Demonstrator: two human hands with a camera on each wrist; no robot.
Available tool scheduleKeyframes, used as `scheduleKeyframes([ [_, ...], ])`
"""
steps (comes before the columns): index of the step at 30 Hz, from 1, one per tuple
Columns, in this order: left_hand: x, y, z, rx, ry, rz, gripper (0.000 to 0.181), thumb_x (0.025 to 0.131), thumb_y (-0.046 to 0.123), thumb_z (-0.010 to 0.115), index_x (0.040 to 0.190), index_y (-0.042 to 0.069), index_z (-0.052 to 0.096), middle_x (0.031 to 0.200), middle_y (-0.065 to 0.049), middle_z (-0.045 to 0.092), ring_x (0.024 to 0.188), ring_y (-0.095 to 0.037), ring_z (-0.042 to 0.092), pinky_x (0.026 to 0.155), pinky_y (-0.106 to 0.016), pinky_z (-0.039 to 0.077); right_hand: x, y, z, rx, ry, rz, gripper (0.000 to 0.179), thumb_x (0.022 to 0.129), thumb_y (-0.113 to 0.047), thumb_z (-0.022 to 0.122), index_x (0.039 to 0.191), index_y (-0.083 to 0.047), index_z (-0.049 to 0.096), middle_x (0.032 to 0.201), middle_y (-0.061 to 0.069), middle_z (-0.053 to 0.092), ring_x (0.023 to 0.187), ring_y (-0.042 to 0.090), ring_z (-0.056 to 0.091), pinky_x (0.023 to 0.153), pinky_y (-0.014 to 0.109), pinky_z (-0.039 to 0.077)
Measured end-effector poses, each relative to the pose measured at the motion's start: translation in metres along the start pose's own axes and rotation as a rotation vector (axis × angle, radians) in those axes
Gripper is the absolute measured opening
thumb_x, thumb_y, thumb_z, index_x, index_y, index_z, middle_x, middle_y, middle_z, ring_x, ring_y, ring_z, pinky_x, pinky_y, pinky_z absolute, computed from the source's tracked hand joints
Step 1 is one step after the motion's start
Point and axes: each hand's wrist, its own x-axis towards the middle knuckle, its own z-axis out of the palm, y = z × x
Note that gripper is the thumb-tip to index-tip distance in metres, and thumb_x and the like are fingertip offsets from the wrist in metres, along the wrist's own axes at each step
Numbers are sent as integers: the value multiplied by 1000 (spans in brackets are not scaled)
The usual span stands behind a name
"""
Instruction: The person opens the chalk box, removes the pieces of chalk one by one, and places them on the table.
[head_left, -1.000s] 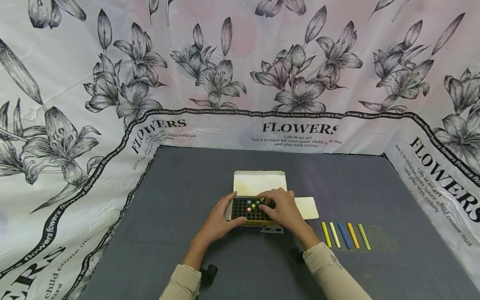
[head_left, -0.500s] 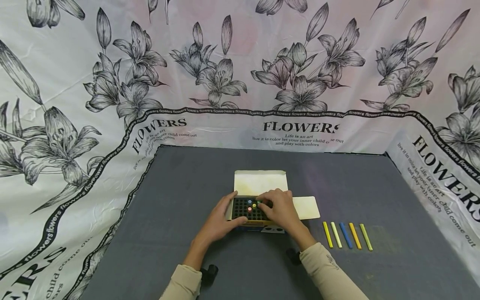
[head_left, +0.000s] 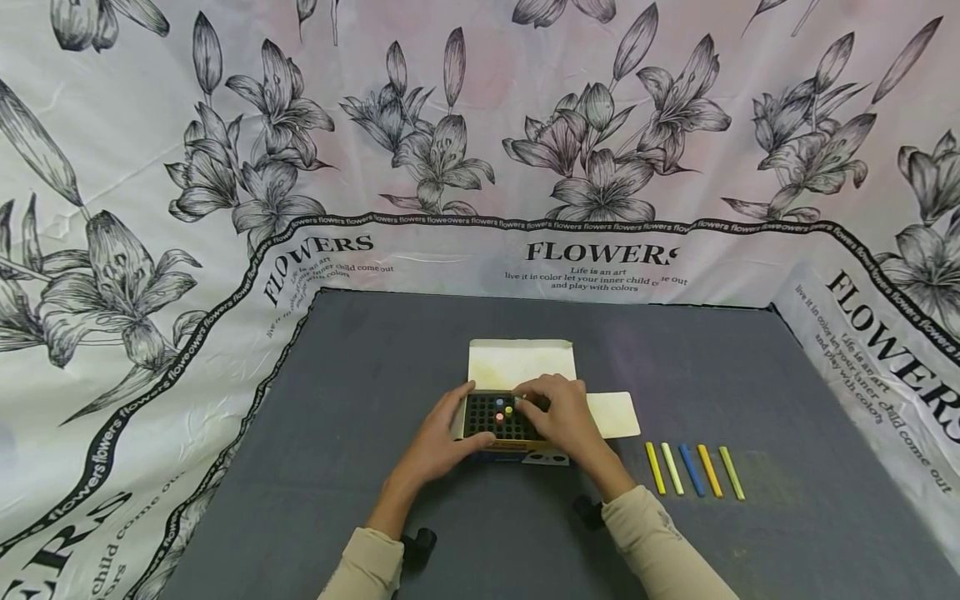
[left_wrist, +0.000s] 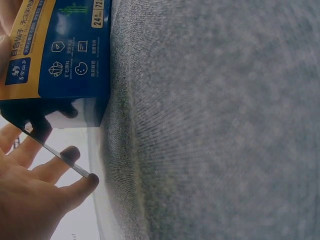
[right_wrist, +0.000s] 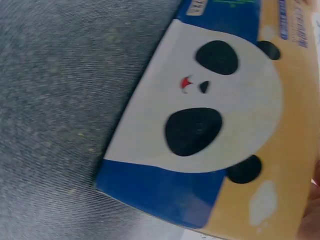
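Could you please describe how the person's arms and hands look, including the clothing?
The left hand and right hand wear no gloves. The left sleeve and right sleeve are beige and end before the hands; the right one has a small darker marking, unreadable. A black object shows beside each sleeve.

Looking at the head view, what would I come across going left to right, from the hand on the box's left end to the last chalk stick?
Left hand → panda-printed chalk box → right hand → cream side flap → yellow chalk stick → pale yellow stick → blue stick → orange-yellow stick → yellow-green stick.
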Motion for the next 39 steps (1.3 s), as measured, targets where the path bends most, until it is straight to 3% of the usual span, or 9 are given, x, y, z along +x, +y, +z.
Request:
scheduleKeyframes([
  [9, 1, -2, 2, 6, 12, 17, 89, 88, 48, 78, 161, 27, 32, 163, -9, 36, 146, -36, 41, 109, -63, 41, 0, -4, -13, 158, -5, 34, 20, 89, -10, 79, 109, -8, 78, 94, 3, 76, 79, 15, 65, 71, 35, 54],
  [15, 1, -1, 4, 10, 14, 16, 89, 88, 48, 79, 161, 27, 32, 163, -9, 37, 145, -36, 43, 110, -62, 41, 0, -5, -22, 181, 45, -17, 22, 88, -8, 80, 109, -6, 78, 96, 6, 78, 81, 17, 66, 73, 41, 54],
  [24, 1, -1, 4, 16, 12, 16, 89, 89, 47, 78, 161, 26, 31, 165, -9, 34, 150, -37, 36, 112, -63, 39, -7, -2, -45, 206, 169, 8, 25, 85, -3, 81, 109, -10, 77, 93, 3, 75, 83, 19, 63, 89, 42, 36],
  [30, 0, -1, 2, 11, 6, 15, 90, 88, 47, 79, 161, 27, 31, 165, -10, 33, 150, -38, 36, 110, -64, 40, -15, 5, -64, 235, 244, -19, 28, 84, 6, 79, 107, -9, 77, 84, 4, 73, 80, 13, 60, 94, 40, 32],
  [39, -1, 1, 2, 8, 20, 21, 88, 90, 45, 78, 161, 25, 30, 165, -11, 33, 149, -39, 36, 110, -65, 40, -30, 15, -90, 215, 326, 14, 27, 83, 10, 77, 106, -4, 77, 80, 5, 69, 78, 4, 56, 94, 30, 31],
])
